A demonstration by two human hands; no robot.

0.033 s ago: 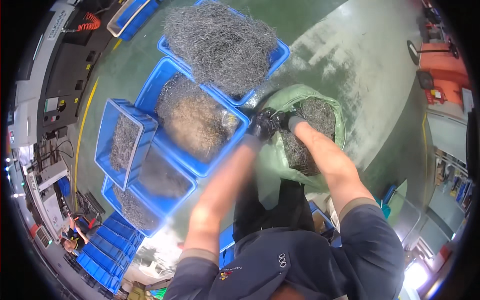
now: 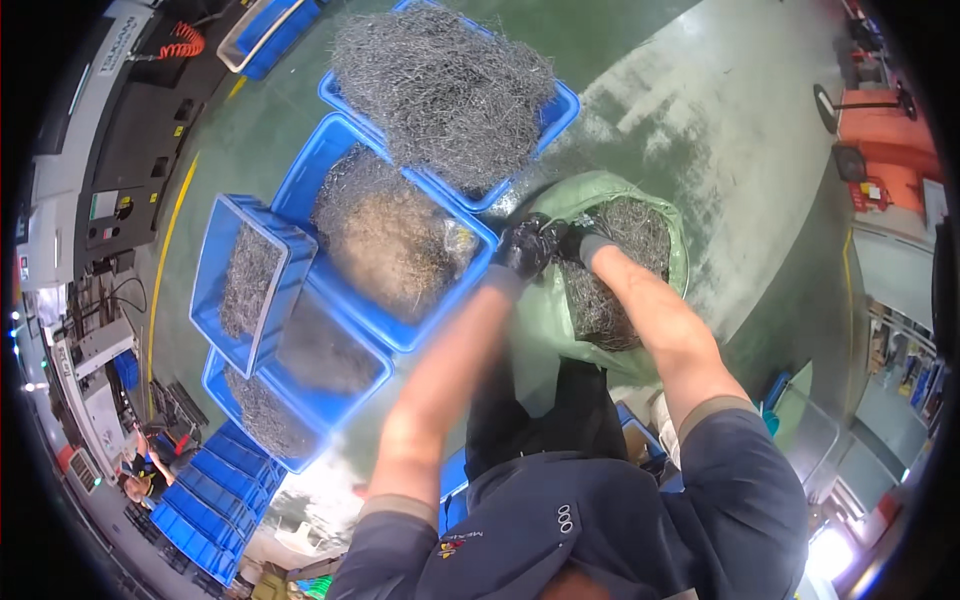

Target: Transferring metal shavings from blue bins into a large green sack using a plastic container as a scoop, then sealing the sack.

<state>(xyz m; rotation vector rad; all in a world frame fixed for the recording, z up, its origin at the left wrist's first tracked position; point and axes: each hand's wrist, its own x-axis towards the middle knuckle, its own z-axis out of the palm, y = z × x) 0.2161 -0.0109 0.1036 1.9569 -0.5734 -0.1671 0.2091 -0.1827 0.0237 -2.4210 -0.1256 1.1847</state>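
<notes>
A green woven sack (image 2: 590,187) stands on the floor in front of me, full of tangled grey metal shavings (image 2: 628,238). My left hand (image 2: 526,247), in a wet-looking black glove, is closed on the sack's left rim. Close beside it, my right hand (image 2: 577,243), also black-gloved, grips the same rim, its fingers partly hidden by the wrist cuff. To the left of the sack is a blue bin (image 2: 425,325) with finer grey and tan shavings. Beyond it, another blue bin (image 2: 567,103) is heaped high with curly metal shavings.
A tilted blue bin (image 2: 212,290) leans over a further blue bin (image 2: 340,395) on the left. Stacked blue crates (image 2: 225,490) and a crouching person (image 2: 145,475) are at lower left. A grey machine (image 2: 130,150) lines the far left; orange equipment (image 2: 885,140) stands at right.
</notes>
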